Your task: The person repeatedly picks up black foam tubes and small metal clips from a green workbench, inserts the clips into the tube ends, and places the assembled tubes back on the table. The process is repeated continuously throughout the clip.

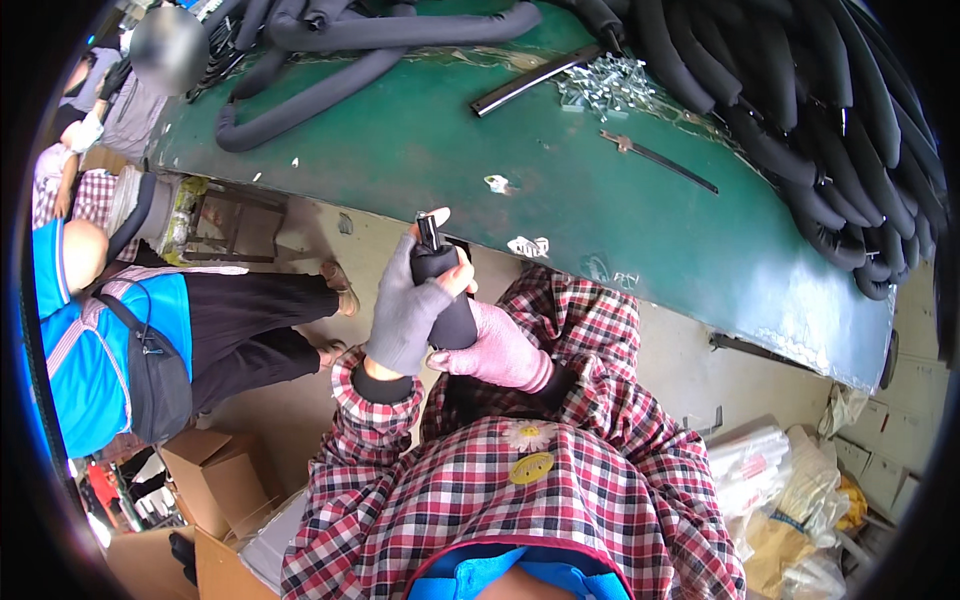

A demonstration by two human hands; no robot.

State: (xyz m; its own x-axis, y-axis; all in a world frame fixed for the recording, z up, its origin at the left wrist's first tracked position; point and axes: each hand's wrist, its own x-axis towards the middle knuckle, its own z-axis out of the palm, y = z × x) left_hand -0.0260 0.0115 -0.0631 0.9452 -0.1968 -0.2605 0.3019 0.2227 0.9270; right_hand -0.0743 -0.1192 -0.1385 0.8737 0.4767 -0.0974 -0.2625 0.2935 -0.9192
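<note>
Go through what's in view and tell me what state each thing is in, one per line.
Left hand: grey fingerless glove, gripping foam tube.
Right hand: pink glove, gripping tube lower down.
Black foam tube: upright, metal strip protruding on top.
Metal clips: loose pile on green table.
Cardboard box: open.

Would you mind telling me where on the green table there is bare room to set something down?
The green table is bare in its near-left part, between the black foam tubes at the back and the front edge. A smaller bare strip lies right of the thin black strip. It is crowded at the back and right, with foam tubes and the pile of metal clips.
</note>
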